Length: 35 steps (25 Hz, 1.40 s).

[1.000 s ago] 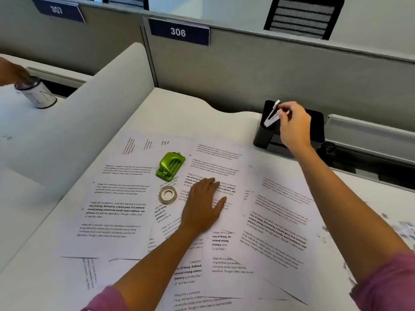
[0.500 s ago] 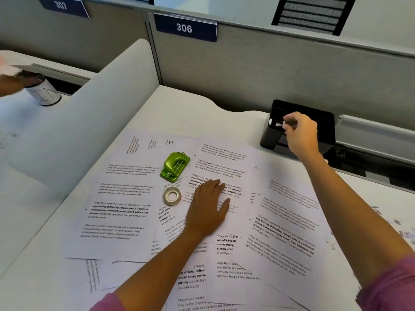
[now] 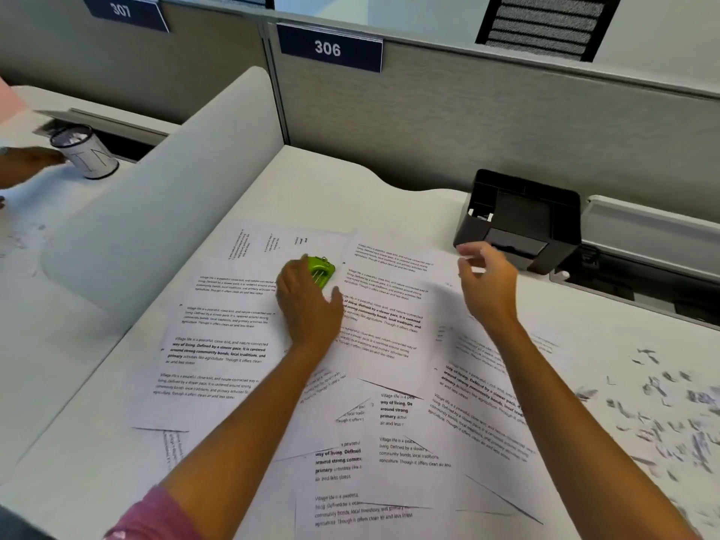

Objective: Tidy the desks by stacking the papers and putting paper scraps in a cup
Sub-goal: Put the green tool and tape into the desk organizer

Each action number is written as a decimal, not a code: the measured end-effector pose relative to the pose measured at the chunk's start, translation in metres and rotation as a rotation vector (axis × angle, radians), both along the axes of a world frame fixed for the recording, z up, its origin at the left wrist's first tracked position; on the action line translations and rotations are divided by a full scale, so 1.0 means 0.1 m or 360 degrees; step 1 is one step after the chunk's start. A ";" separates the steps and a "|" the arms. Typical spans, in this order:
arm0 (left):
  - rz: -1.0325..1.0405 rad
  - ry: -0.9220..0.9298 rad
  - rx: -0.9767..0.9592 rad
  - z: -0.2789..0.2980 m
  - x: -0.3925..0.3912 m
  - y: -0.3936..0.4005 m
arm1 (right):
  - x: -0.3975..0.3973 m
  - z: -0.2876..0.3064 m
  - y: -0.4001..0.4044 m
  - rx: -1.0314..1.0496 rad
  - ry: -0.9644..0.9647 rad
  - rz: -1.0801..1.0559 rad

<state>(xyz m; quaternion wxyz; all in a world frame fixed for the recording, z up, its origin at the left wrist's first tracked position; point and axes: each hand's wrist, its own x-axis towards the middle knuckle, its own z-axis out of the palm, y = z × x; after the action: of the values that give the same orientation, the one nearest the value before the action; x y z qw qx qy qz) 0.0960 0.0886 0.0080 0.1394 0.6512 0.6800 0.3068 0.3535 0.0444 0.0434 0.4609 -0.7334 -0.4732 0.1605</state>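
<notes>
Where partition signs (image 3: 329, 48) read 306, 307: printed papers (image 3: 222, 344) begin "Village life".

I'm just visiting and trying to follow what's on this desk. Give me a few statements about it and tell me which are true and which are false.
1. The left hand rests on the green gadget. True.
2. The right hand holds a paper strip. False: it hangs over the papers with loosely curled fingers, holding nothing.
3. The black organizer has white scraps in its left compartment. True.
4. The sign above this desk reads 305. False: the sign reads 306.
5. Paper scraps lie scattered on the right of the desk. True.
6. The white cup stands on the papers. False: it stands on the neighbouring desk, beyond the divider.
</notes>
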 end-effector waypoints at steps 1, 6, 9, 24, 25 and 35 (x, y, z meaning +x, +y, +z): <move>0.0049 0.0052 -0.0122 0.01 -0.07 0.09 | -0.08 -0.02 -0.03 -0.0026 0.0017 0.0049; 0.0121 -0.0220 -0.0381 -0.05 -0.30 0.44 | -0.36 -0.13 -0.08 -0.0118 0.0037 0.0347; 0.0068 -0.0252 -0.0409 0.08 -0.31 0.49 | -0.48 -0.15 -0.07 -0.0214 0.0097 0.0481; -0.0887 -0.0828 -0.0247 0.45 0.19 0.25 | -0.49 0.12 0.32 -0.0176 0.0906 0.0582; -0.0916 -0.0752 -0.0237 0.42 0.14 0.28 | -0.40 0.18 0.33 -0.0131 0.0894 0.0550; -0.0775 0.0025 -0.0332 -0.44 -0.83 0.81 | 1.10 0.75 0.95 0.0188 -0.0033 -0.0079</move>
<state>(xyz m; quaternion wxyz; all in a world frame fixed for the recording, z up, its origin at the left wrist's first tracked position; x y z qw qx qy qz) 0.0128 0.1692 -0.0362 0.2701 0.7802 0.5323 0.1874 0.4635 0.1397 0.1182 0.5024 -0.7181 -0.4681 0.1132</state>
